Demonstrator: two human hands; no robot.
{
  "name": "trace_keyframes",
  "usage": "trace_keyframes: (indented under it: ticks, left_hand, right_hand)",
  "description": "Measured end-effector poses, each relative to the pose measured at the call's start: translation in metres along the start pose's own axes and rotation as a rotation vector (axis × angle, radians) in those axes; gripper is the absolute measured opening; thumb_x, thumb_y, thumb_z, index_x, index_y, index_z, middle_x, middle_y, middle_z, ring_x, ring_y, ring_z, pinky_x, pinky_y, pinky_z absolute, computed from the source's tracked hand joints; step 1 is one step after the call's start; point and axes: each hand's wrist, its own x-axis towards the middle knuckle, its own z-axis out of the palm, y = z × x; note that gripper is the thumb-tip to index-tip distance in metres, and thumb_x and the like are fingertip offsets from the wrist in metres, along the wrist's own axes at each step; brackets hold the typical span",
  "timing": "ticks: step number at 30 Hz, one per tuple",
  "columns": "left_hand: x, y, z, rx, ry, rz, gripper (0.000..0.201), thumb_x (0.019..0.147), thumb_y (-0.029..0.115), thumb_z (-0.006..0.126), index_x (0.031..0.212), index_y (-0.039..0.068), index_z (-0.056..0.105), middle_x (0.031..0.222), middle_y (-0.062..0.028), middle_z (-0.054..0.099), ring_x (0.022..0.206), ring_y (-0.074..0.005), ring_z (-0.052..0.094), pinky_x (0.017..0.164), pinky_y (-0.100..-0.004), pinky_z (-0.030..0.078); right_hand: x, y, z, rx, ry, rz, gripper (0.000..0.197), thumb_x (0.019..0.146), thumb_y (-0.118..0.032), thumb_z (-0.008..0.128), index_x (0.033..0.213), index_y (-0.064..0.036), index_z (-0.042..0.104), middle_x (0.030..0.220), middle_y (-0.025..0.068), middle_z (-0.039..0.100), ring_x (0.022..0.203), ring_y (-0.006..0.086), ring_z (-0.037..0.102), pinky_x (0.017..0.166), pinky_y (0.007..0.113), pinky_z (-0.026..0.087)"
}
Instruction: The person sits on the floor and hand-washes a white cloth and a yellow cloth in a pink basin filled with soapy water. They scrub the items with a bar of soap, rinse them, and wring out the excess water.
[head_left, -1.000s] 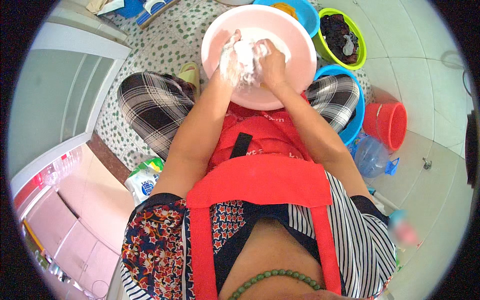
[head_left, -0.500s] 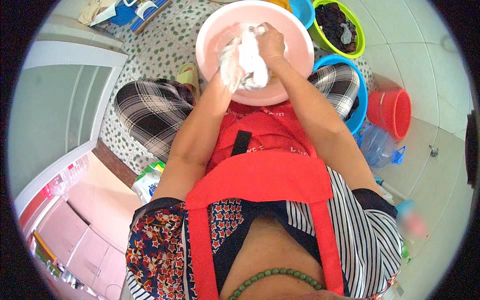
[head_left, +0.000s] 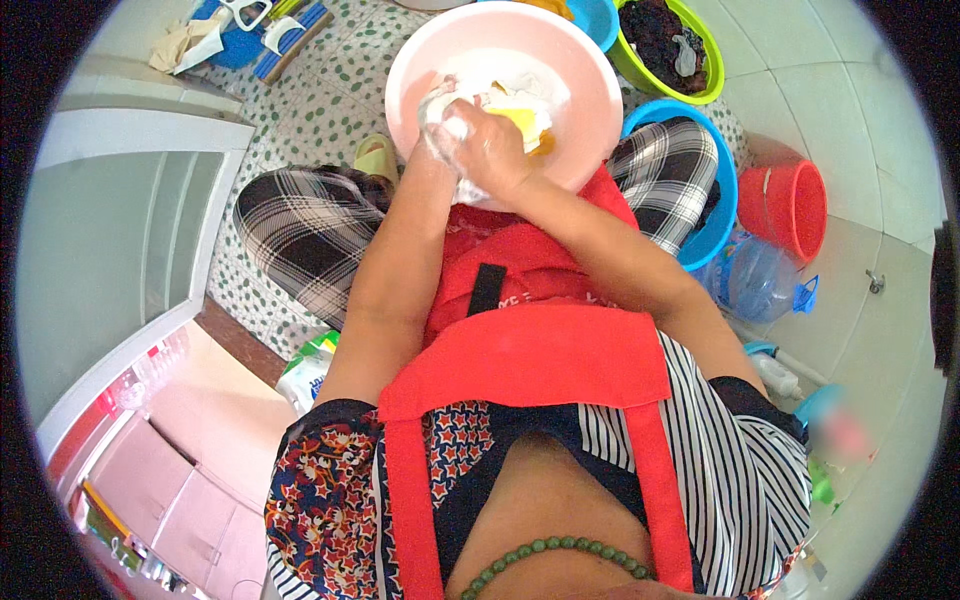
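Note:
A pale pink basin (head_left: 590, 110) stands between my knees, with a wet, foamy white cloth (head_left: 535, 88) bunched inside. Yellow and orange-brown patches show beside the white folds; whether they belong to the same cloth, I cannot tell. My left hand (head_left: 438, 128), coated in suds, grips cloth at the basin's left side, its fingers mostly hidden. Pressed against it, my right hand (head_left: 490, 145) is closed over a foamy bunch of the cloth. A white end of it hangs below my hands near the basin's front rim.
Right of the basin are a blue tub (head_left: 725, 190), a red bucket (head_left: 790, 210) and a clear plastic bottle (head_left: 755, 280). A green basin (head_left: 712, 75) of dark laundry stands at the far right. Left are a slipper (head_left: 376, 160) and a glass-panelled door (head_left: 120, 220).
My right hand has moved left and nearer, onto my left hand. The raised white bunch is lower and spread out, and the yellow patch now shows.

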Motion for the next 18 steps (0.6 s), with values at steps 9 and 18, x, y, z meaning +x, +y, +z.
trace_keyframes:
  ticks: [9, 18]
  left_hand:
    - [0.003, -0.005, 0.022, -0.101, -0.082, -0.111, 0.034, 0.096, 0.022, 0.047, 0.122, 0.001, 0.049, 0.112, -0.0137, 0.057, 0.101, -0.0231, 0.057, 0.087, -0.034, 0.05]
    - [0.043, 0.026, 0.003, -0.079, 0.011, 0.157, 0.028, 0.095, 0.021, 0.052, 0.116, 0.004, 0.048, 0.111, -0.0114, 0.059, 0.101, -0.0253, 0.059, 0.087, -0.0433, 0.051]
  right_hand:
    - [0.058, 0.111, 0.005, -0.246, 0.039, 0.322, 0.029, 0.082, -0.02, 0.065, 0.109, -0.0104, 0.063, 0.083, 0.0165, 0.067, 0.074, 0.0281, 0.067, 0.069, 0.037, 0.055]
    - [0.089, 0.092, -0.08, -0.056, 0.062, 0.136, 0.033, 0.084, -0.033, 0.066, 0.112, -0.0176, 0.061, 0.095, 0.0116, 0.066, 0.085, 0.0297, 0.064, 0.076, 0.04, 0.051]
